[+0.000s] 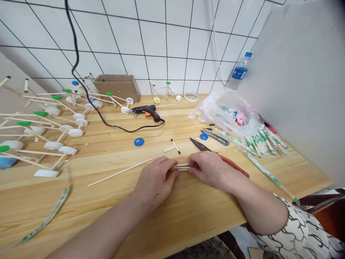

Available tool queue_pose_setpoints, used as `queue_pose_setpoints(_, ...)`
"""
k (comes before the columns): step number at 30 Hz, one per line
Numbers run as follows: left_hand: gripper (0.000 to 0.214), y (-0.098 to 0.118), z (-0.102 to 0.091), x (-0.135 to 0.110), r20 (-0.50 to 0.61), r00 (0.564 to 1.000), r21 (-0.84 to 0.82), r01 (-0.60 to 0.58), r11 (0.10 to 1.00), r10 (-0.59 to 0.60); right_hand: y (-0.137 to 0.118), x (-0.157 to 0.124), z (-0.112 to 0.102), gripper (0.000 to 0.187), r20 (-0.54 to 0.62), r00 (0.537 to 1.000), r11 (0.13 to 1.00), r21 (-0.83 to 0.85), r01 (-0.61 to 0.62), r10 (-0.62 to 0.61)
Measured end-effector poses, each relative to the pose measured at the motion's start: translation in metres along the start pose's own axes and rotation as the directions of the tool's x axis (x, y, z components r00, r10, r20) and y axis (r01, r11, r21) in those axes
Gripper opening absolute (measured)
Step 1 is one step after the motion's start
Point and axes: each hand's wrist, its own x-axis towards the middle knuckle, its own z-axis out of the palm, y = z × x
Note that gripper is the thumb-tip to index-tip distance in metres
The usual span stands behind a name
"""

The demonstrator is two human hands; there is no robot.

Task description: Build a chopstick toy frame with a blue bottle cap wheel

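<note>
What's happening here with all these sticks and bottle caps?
A person at a wooden table pinches a few short sticks between the fingertips of the left hand and right hand. Red-handled shears lie just beyond the right hand, a long stick lies to the left, and a glue gun sits farther back. Frames of sticks and caps stand along the left side, untouched.

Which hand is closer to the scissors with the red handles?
Right. The right hand lies just in front of the red-handled scissors, perhaps touching; the left hand is farther off, across the short sticks both pinch.
</note>
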Motion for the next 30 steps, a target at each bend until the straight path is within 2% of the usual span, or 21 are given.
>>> queue_pose_setpoints(7, 0.015, 0.001, -0.001, 0.001, 0.032, 0.999, 0.059, 0.004, 0.998, -0.006, -0.005, 0.002, -0.016, 0.005, 0.050, 0.993, 0.994, -0.001, -0.107, 0.106)
queue_pose_setpoints(15, 0.015, 0.002, -0.001, 0.001, 0.060, 0.998, 0.097, -0.009, 0.995, 0.003, 0.002, 0.001, -0.011, 0.008, 0.075, 0.996, 0.999, -0.029, -0.043, 0.045)
queue_pose_setpoints(20, 0.011, 0.003, 0.000, 0.002, 0.050, 0.999, 0.122, -0.014, 0.992, 0.008, 0.001, 0.003, -0.003, 0.009, 0.034, 0.999, 1.000, 0.014, -0.004, 0.004)
queue_pose_setpoints(30, 0.012, 0.003, 0.003, 0.003, 0.031, 0.999, 0.092, -0.024, 0.995, 0.021, -0.002, 0.003, -0.002, 0.011, 0.003, 0.999, 0.998, 0.043, 0.039, -0.039)
